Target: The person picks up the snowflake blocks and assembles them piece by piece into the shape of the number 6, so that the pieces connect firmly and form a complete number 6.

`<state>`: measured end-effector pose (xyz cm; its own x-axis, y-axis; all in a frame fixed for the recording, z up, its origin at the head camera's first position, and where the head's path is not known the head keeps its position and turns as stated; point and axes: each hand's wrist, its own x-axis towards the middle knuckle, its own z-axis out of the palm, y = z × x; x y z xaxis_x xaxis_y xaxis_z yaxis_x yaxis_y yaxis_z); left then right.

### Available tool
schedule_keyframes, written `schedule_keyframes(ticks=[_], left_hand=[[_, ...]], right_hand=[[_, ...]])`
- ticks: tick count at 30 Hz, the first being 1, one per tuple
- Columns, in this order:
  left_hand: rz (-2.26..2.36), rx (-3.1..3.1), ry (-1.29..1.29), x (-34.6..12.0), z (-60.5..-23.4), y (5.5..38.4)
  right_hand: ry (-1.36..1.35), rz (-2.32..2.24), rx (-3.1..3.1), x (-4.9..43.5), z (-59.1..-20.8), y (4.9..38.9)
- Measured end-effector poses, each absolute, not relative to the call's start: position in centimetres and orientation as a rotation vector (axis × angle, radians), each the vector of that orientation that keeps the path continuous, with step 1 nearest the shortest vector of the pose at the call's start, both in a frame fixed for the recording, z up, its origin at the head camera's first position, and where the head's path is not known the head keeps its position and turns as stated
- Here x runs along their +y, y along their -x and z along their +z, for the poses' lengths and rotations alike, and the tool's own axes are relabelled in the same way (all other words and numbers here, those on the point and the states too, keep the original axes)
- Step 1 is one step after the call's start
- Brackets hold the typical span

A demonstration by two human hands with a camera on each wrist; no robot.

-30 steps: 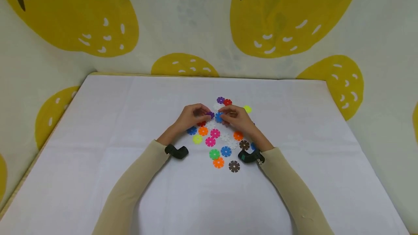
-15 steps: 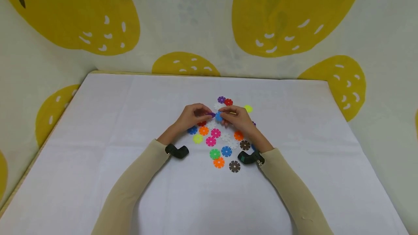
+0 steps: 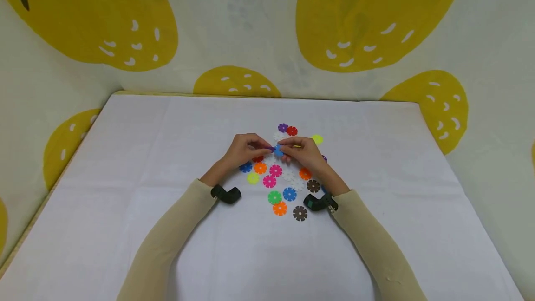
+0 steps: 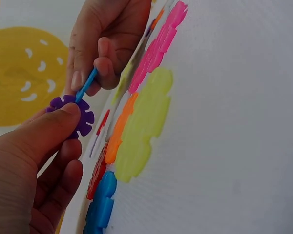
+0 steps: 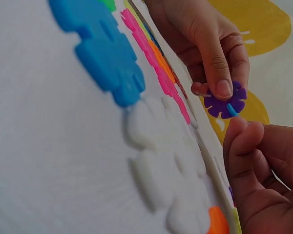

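My left hand [image 3: 246, 149] pinches a purple notched plastic disc [image 4: 84, 122] between thumb and fingers, its flat face showing in both wrist views. Opposite it, my right hand [image 3: 304, 152] pinches a light blue notched disc [image 3: 278, 151], which appears edge-on in the left wrist view. The two discs meet at their rims, crosswise to each other; how deep the notches engage is hard to tell. Both hands are raised over a loose spread of similar discs. A white disc [image 3: 270, 160] and a red disc [image 3: 257, 158] lie just below them, partly covered.
Nearer the person lie a green disc [image 3: 274, 197], an orange disc [image 3: 279, 208], a blue disc [image 3: 289, 194] and a brown disc [image 3: 300, 213]. Behind the hands are a purple disc [image 3: 283, 127] and a yellow disc [image 3: 317, 139]. White cloth [image 3: 125, 226] covers the table.
The right hand has shifted slightly left, bringing the light blue disc against the purple one. The purple disc has turned from face-on to nearly edge-on in the head view.
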<state>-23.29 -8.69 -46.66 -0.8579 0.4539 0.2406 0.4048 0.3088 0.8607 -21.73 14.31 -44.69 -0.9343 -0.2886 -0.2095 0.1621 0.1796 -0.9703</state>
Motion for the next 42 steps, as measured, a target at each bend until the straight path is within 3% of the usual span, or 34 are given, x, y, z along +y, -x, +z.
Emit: schedule_keyframes(ticks=[24, 42], left_hand=[[1.652, 2.546, -0.998, -8.36, -46.24, 22.34], [1.696, 2.511, -0.98, -7.93, -46.61, 22.59]], right_hand=[[0.014, -1.845, 2.05, 13.99, -44.95, 21.74], [0.043, -1.929, 2.039, 13.43, -45.08, 21.77]])
